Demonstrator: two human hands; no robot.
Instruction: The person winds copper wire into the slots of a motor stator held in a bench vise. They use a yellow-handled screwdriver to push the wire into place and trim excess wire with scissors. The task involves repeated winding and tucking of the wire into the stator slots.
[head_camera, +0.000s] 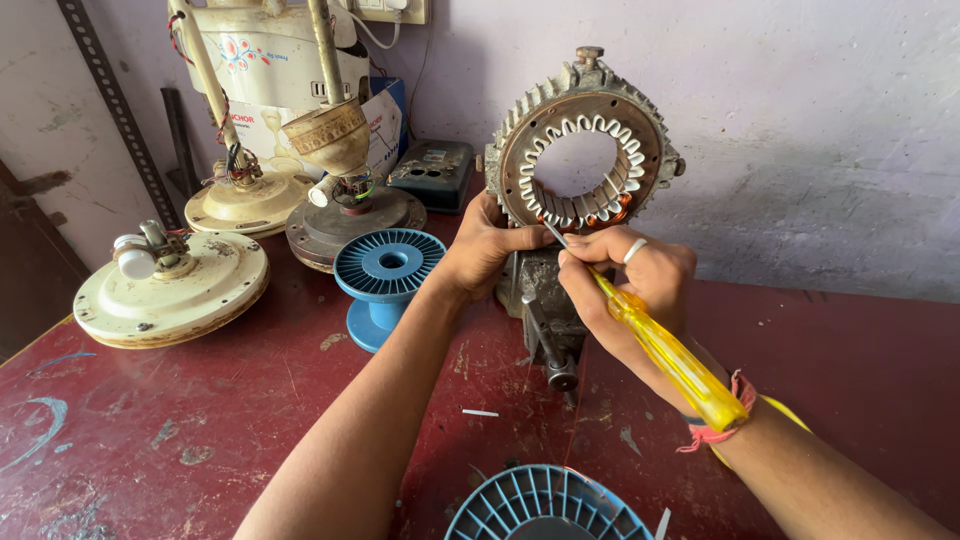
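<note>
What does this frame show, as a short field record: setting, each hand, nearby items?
setting: worn dark red workbench against a pale wall
work piece: round grey metal motor stator with copper windings, upright in a small bench vise
left hand: grips the stator's lower left rim
right hand: holds a yellow-handled screwdriver, tip at the windings
nearby: blue plastic spool; cream ceiling fan motor housing

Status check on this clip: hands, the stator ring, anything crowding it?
Left hand steadies stator ring clamped upright in vise. Right hand holds yellow screwdriver, tip at windings. Blue spool beside, apart.
</note>
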